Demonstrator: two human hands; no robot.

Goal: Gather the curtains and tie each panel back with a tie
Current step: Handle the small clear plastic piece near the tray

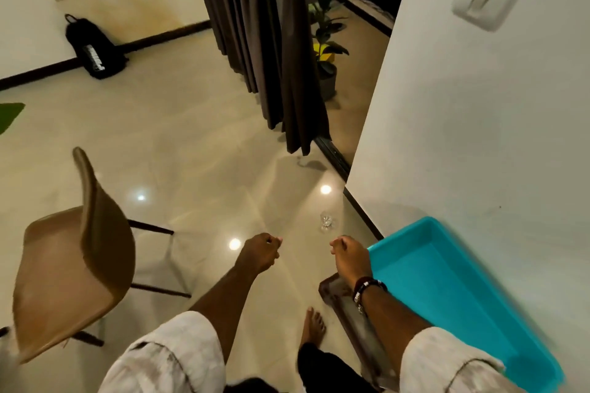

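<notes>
The dark curtains (255,41) hang far ahead of both hands, at the top middle of the view. They hang straight down in long folds and their bottom ends almost reach the shiny floor (198,137). One narrow panel (300,73) hangs a little apart on the right of the others, next to the open doorway. No hand touches the curtains.

The left hand (260,252) is low in the view, held out over the floor. Its grip is closed up in a loose fist. Nothing can be seen inside it. The right hand (349,257) is just beside it, with a gap between them. Its grip is curled shut too, and it looks empty. A dark bead bracelet (367,289) sits on the right wrist. Both arms come out of pale rolled sleeves (166,357).

A brown chair (76,265) stands to the left of the left arm. A bright blue tray (447,290) sits by the white wall (479,137) on the right, close to the right arm. A bare foot (314,327) stands on the floor between the arms. A small clear glass thing (326,221) sits on the floor ahead of the right hand. A green plant in a pot (325,51) stands behind the curtains. A black bag (94,48) leans on the far wall to the left.
</notes>
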